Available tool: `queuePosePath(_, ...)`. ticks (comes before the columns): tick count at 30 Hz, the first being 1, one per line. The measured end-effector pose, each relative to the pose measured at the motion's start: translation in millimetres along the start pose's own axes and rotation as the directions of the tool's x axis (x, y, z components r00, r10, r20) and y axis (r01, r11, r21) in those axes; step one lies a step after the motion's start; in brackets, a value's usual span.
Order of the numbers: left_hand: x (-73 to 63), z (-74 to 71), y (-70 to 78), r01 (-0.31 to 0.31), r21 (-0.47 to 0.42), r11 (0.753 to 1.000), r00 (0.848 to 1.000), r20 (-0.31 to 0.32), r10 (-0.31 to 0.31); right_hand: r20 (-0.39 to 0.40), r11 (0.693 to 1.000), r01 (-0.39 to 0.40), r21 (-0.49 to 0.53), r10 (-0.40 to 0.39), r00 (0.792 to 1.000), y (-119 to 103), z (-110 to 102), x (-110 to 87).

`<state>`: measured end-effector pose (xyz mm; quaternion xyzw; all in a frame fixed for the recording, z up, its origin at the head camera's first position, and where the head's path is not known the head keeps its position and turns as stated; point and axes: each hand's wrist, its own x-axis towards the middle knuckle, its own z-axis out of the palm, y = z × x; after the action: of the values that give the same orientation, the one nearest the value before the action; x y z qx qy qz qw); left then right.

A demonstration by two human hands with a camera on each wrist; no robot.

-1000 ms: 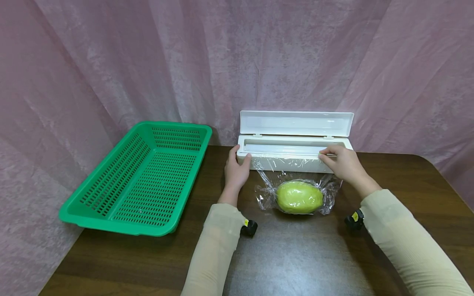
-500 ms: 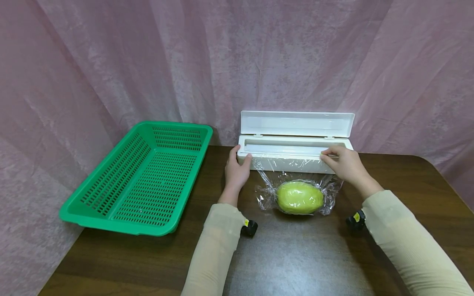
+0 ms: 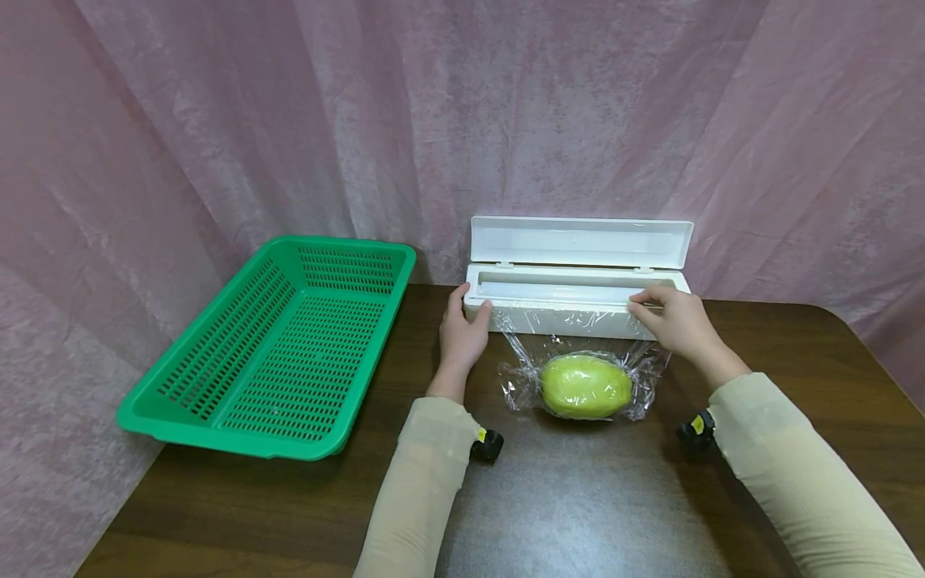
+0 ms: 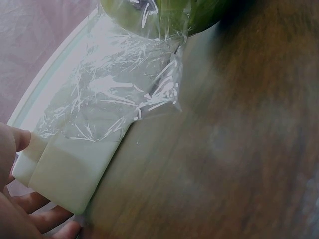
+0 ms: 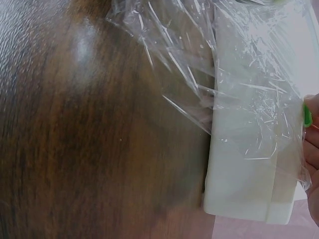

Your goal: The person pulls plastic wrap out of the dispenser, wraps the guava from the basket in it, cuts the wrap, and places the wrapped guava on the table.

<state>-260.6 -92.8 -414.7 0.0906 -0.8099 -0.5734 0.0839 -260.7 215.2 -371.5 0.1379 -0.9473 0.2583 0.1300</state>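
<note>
I see my left hand [image 3: 460,337] at the left end of the white cling film dispenser [image 3: 600,323], with the thumb on its near edge and the other fingers curled around the end. My right hand [image 3: 675,321] is at the right part of the same edge — thumb and finger pinch a small green tab [image 5: 307,114]. The lid [image 3: 581,242] stands raised at the far side, and the film roll [image 3: 552,291] lies inside. Clear cling film [image 3: 516,385] goes over the near wall to the yellow-green oval fruit [image 3: 585,387] — this one sits wrapped on the wooden table [image 3: 578,498], on the near side of the dispenser, between my forearms. The green plastic basket [image 3: 181,436] is at left.
</note>
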Motion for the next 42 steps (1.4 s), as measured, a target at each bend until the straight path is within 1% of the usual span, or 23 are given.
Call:
queuePosePath(5, -0.6, -0.6, 0.3, 0.007, -0.007, 1.000, 1.000, 0.005, -0.007, 0.005, 1.000, -0.008, 0.002, 0.008, 1.000, -0.6, -0.2, -0.2)
queuePosePath(22, -1.5, -0.7, 0.6, 0.009, -0.008, 1.000, 1.000, 0.007, -0.009, 0.005, 1.000, 0.004, 0.010, -0.004, 1.000, 1.2, -1.2, 0.8)
queuePosePath(29, -0.5, -0.9, 0.8, 0.001, -0.006, 1.000, 1.000, 0.010, -0.001, 0.001, 1.000, -0.008, 0.020, 0.008, 1.000, 1.3, -1.7, 0.4)
queuePosePath(42, -0.8, -1.0, 0.3, -0.008, -0.013, 1.000, 1.000, 0.008, 0.008, -0.018, 1.000, 0.007, 0.006, -0.006, 1.000, 4.8, -0.9, -0.1)
